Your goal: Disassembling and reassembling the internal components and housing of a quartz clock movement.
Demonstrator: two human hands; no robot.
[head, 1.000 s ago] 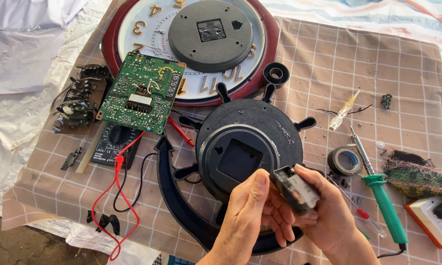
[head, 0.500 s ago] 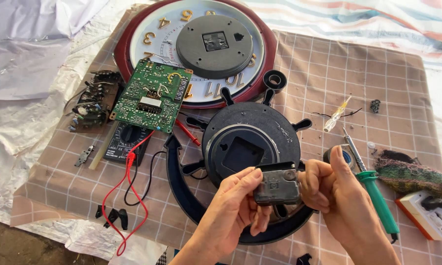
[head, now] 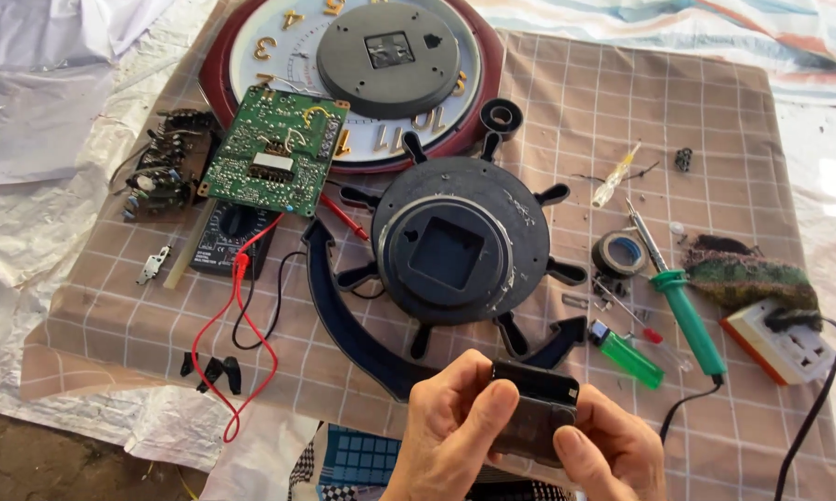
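At the bottom centre of the frame, I see both hands grip a small black box-shaped module (head: 534,413): the left hand (head: 455,431) pinches its left edge between thumb and fingers, the right hand (head: 604,455) presses a thumb to its lower face. Above lies a black wheel-shaped clock back (head: 460,246); right, a green soldering iron (head: 687,315).

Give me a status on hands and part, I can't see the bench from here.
Left hand and right hand both grip the small black module, fingers wrapped over it. Held above the black ship-wheel housing. Nothing blocking.
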